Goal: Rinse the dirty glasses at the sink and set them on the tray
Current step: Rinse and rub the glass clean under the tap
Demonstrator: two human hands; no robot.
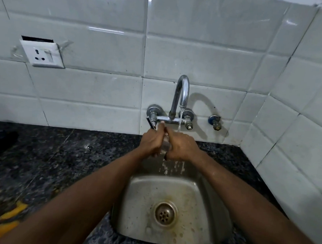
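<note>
Both halves of the grip are closed on a small clear drinking glass (165,145). The left hand (151,142) wraps it from the left and the right hand (182,147) from the right, fingers curled so only a sliver of glass shows between them. It is held above the back edge of the square stainless-steel sink (139,195), set in the dark speckled stone table (52,153). A thin stream of water (180,121) from the curved chrome tap (183,89) lands on the right hand, just beside the glass.
</note>
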